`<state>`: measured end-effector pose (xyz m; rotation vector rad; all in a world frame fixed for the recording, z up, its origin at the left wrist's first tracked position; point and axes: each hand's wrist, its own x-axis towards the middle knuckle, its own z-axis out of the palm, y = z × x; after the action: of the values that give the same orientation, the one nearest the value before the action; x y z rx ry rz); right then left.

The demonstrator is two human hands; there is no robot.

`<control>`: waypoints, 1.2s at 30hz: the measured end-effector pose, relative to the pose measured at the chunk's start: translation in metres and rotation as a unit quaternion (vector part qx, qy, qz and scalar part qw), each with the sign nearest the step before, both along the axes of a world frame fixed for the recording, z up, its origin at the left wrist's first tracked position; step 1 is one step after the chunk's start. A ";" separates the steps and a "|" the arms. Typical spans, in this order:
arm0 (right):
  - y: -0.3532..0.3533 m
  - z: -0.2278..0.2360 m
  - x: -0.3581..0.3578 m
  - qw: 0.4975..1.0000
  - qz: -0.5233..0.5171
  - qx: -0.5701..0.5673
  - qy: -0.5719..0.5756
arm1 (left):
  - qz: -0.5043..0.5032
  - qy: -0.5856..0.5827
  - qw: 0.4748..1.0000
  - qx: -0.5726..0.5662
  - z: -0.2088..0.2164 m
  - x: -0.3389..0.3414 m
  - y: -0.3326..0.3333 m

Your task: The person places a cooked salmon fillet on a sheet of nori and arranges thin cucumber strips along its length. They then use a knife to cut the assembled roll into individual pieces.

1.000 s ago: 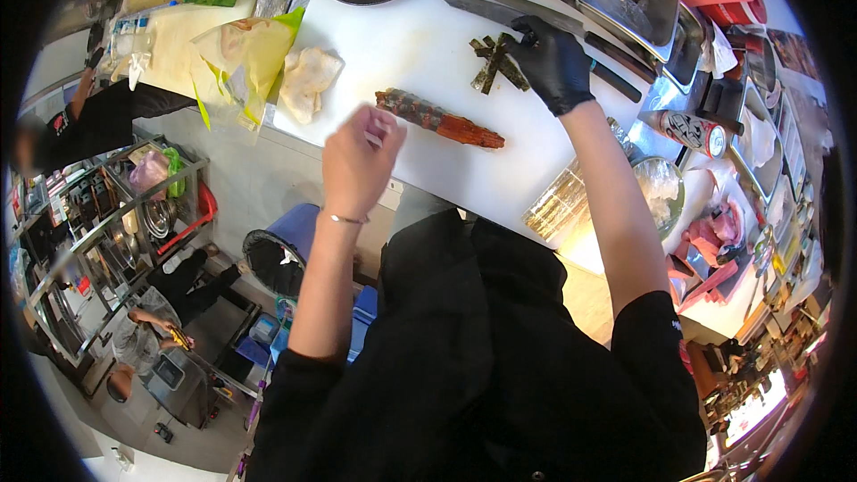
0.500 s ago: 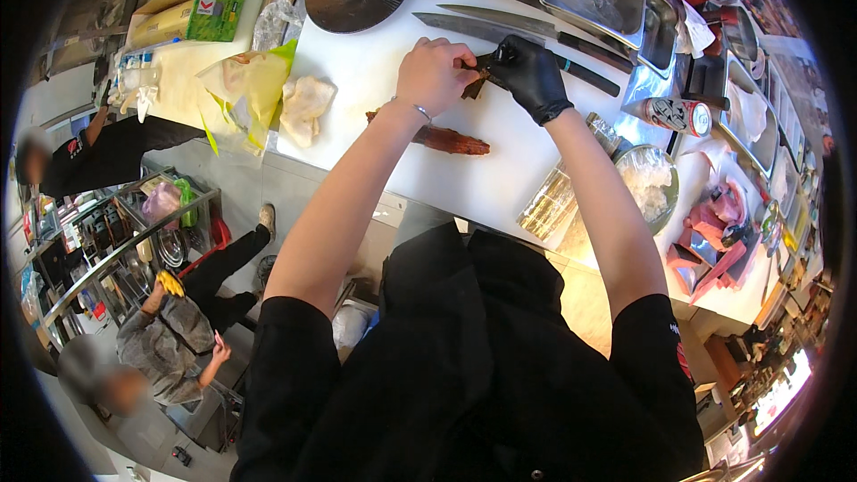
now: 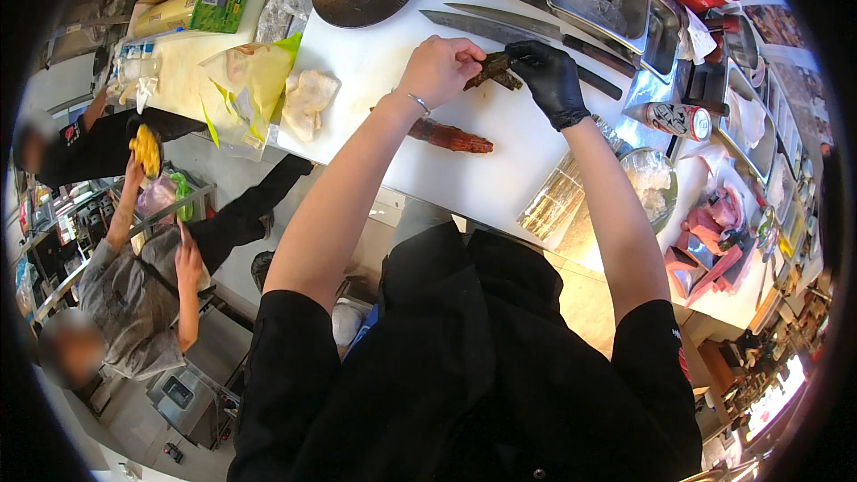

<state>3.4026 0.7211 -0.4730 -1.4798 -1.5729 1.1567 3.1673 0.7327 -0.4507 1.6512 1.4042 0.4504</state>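
On the white cutting board (image 3: 375, 67), my bare left hand (image 3: 437, 76), with a bracelet at the wrist, pinches one end of a dark, flaky piece of grilled eel (image 3: 495, 76). My right hand (image 3: 546, 80), in a black glove, has its fingers closed on the other end of that piece. A longer glazed, reddish-brown eel fillet (image 3: 453, 137) lies below them, partly covered by my left forearm. Beyond my hands rest two long knives (image 3: 478, 27) with dark handles.
A white cloth (image 3: 309, 103) and a yellow plastic bag (image 3: 241, 94) lie left. At right are a bamboo mat (image 3: 555, 196), a bowl of rice (image 3: 659, 192), a can (image 3: 676, 120) and red fish pieces (image 3: 711, 228). A co-worker (image 3: 147, 303) stands at the lower left.
The dark eel piece shows more between my hands, and my right hand has shifted slightly right. The co-worker at left has moved, with the yellow-gloved hand now higher.
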 end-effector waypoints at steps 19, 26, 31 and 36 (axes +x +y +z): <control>-0.006 0.062 -0.050 0.973 0.202 -0.111 0.030 | 0.414 -0.253 0.869 -0.096 0.060 -0.025 -0.173; -0.017 0.036 -0.070 0.961 0.268 -0.054 -0.027 | 0.484 -0.309 0.812 -0.104 0.036 0.009 -0.219; -0.011 0.039 -0.065 0.912 0.289 -0.287 0.040 | 0.492 -0.306 0.809 -0.101 0.038 0.011 -0.213; -0.014 0.028 -0.070 0.951 0.258 -0.162 0.057 | 0.507 -0.293 0.805 -0.095 0.033 0.011 -0.208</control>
<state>3.3328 0.7073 -0.4450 -1.1899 -1.8077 1.8387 3.1780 0.5247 -0.4174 0.3721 1.6486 1.2474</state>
